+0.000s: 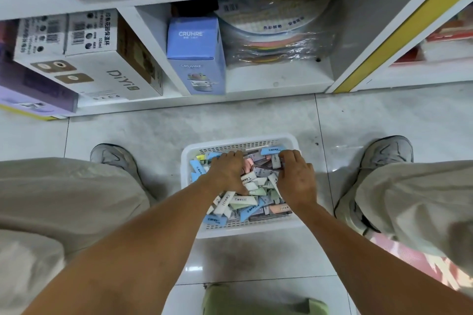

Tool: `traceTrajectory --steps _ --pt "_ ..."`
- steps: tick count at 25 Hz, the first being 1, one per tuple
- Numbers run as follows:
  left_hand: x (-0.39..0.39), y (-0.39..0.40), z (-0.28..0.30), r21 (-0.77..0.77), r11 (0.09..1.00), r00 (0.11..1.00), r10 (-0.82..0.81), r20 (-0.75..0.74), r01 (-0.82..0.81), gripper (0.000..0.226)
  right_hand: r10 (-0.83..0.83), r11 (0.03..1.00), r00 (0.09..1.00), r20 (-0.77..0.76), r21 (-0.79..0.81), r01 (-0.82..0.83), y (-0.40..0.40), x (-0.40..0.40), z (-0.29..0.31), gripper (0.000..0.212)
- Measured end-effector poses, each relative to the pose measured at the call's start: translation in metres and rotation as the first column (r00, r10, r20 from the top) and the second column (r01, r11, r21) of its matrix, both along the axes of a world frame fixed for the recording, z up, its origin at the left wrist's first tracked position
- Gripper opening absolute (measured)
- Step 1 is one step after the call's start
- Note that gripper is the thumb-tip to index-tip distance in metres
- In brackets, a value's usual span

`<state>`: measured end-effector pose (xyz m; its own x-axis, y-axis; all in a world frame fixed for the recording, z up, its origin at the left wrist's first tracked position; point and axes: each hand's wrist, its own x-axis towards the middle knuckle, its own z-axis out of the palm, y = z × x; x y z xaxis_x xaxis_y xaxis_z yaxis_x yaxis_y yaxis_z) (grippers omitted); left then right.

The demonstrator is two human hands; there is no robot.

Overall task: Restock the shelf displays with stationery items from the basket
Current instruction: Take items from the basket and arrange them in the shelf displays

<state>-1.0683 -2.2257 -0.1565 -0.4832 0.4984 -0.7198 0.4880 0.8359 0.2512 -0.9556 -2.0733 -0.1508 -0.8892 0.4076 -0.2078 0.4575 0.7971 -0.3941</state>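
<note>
A white perforated basket [188,161] stands on the floor between my feet, filled with several small wrapped erasers [245,201] in blue, white, green and pink. My left hand [226,174] is down in the basket, fingers curled over the pile on its left side. My right hand [295,178] is on the right side, fingers curled around a few white and grey erasers [276,162] near the far rim. The white shelf unit [279,84] stands just beyond the basket.
The lowest shelf holds a blue CRUHRE box [195,56], a white DiYi carton [102,59] and a bagged stack of round coloured sheets [279,38]. A yellow-edged upright [399,30] divides the shelving on the right. A green object [258,302] lies near the bottom edge.
</note>
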Motion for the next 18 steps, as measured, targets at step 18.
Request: traceTrajectory --steps 18 --pt "-0.011 -0.001 0.039 0.471 0.818 0.944 0.264 0.200 -0.328 0.037 -0.102 0.962 0.994 0.033 -0.251 0.107 0.013 -0.012 0.024 0.035"
